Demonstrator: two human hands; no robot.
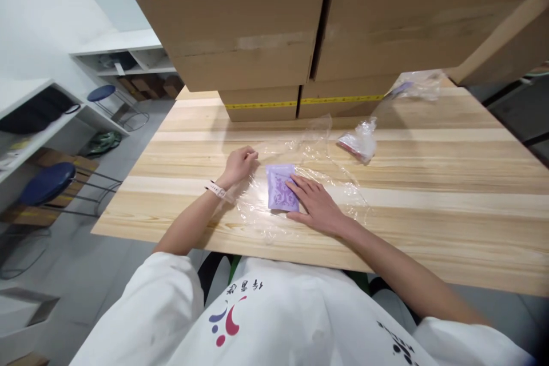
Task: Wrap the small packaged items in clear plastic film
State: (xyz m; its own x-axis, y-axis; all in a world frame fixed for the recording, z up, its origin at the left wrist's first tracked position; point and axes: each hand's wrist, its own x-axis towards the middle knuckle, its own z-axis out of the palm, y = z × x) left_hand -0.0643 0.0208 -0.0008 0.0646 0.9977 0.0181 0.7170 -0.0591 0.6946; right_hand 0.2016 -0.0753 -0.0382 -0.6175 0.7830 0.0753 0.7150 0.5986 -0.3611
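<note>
A purple packet [283,193] with a darker ornate pattern lies flat on a sheet of clear plastic film [319,157], spread crumpled over the wooden table. My right hand [315,203] rests on the packet's right side, fingers stretched out and the thumb by its lower edge. To the left of the packet, my left hand [241,167] is closed at the film's left edge, its fingers curled in; the fingertips are partly hidden. A band with printing [217,189] circles the left wrist.
Large cardboard boxes [240,40] stand stacked at the back of the table [429,166]. A small clear bag with something reddish [360,142] lies right of the film. Another clear bag [422,87] sits by the boxes. Blue stools [49,183] stand on the left.
</note>
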